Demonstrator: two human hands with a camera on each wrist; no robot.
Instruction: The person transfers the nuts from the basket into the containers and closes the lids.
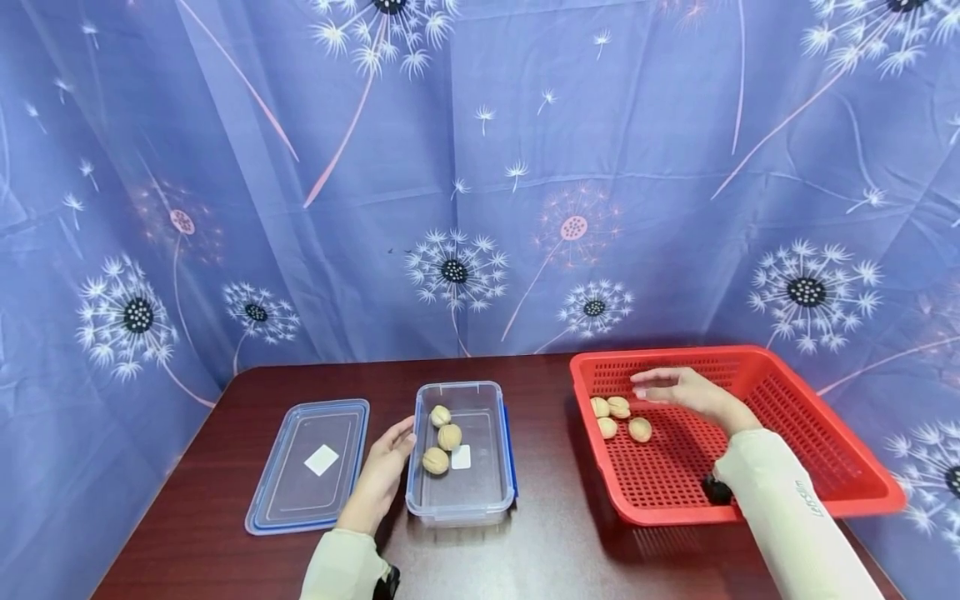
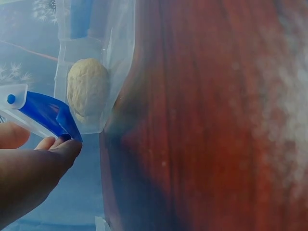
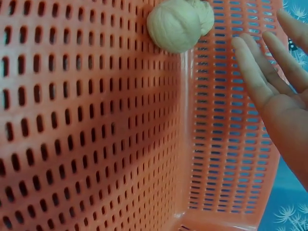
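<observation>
On a dark reddish-brown table (image 1: 555, 533), two containers are set apart. In a clear plastic box (image 1: 459, 507), three walnuts (image 1: 449, 437) are lined up along the left half, beside a white square. The box's left side is touched by the left hand (image 1: 385, 471), its fingers loosely straightened; a blue clip (image 2: 48, 114) is seen at the fingertips in the left wrist view. To the left, a clear lid (image 1: 300, 492) with a blue edge is laid flat. In a red slotted basket (image 1: 678, 514), at the right, four walnuts (image 1: 640, 430) are gathered near the left wall. Above the basket floor, near these walnuts, the right hand (image 1: 693, 395) is held with fingers extended and slightly spread.
</observation>
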